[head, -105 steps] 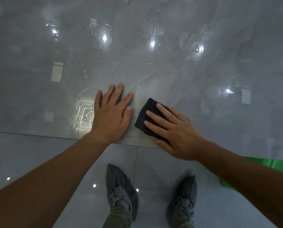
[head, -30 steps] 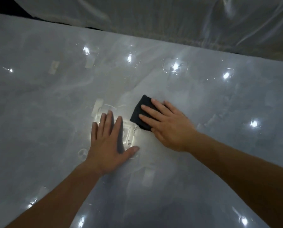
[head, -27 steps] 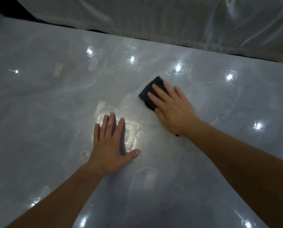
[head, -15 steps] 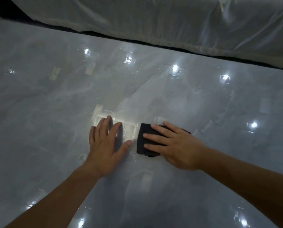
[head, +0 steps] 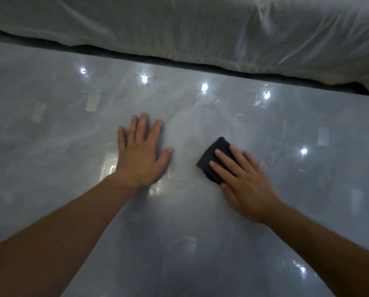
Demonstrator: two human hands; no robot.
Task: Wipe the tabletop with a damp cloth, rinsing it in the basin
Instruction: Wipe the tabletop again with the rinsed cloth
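Observation:
A glossy grey marble tabletop fills most of the view and mirrors several ceiling lights. A small folded dark cloth lies flat on it, right of centre. My right hand presses down on the cloth with straight fingers, covering its near half. My left hand rests flat on the bare tabletop to the left of the cloth, palm down, fingers apart, holding nothing. A gap of tabletop separates the two hands. No basin is in view.
Beyond the table's far edge hangs a pale translucent plastic sheet over something bulky. A dark narrow gap runs between the sheet and the table.
My right hand has slid the cloth to the right, away from my left hand. The view has shifted forward, so the far edge and plastic sheet fill more of the top.

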